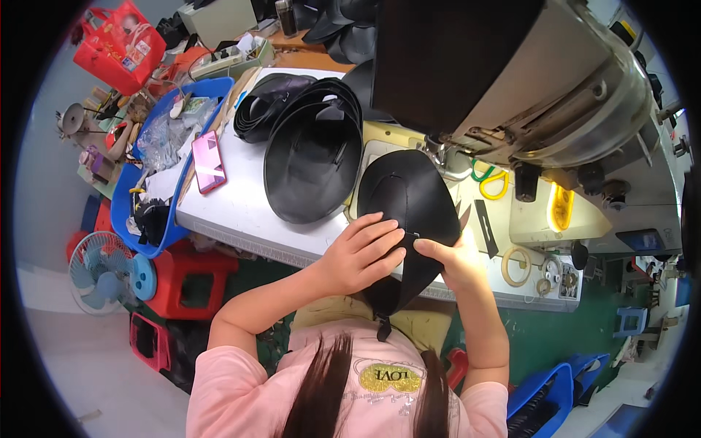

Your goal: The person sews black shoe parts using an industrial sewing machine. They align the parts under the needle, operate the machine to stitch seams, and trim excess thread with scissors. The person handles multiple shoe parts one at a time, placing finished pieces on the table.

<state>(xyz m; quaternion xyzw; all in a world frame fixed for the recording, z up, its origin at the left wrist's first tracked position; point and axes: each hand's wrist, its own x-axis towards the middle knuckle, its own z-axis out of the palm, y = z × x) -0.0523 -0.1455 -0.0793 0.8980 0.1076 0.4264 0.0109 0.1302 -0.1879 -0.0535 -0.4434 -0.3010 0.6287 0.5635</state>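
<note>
A black cut leather piece point(409, 197) with a narrow tail hanging toward me lies over the table's front edge, under the sewing machine head point(526, 80). My left hand point(363, 252) lies flat on the piece's lower left part, fingers spread. My right hand point(453, 257) pinches the piece's lower right edge between thumb and fingers. A stack of similar black pieces point(310, 164) lies on the table to the left.
A pink phone point(207, 162) lies on the white table point(226, 212) near a blue tray point(157, 179) of clutter. Yellow-handled scissors point(493, 182), tape rolls point(516, 266) and a dark blade point(485, 228) sit to the right. Red stools point(190, 281) and a small fan point(98, 270) stand below.
</note>
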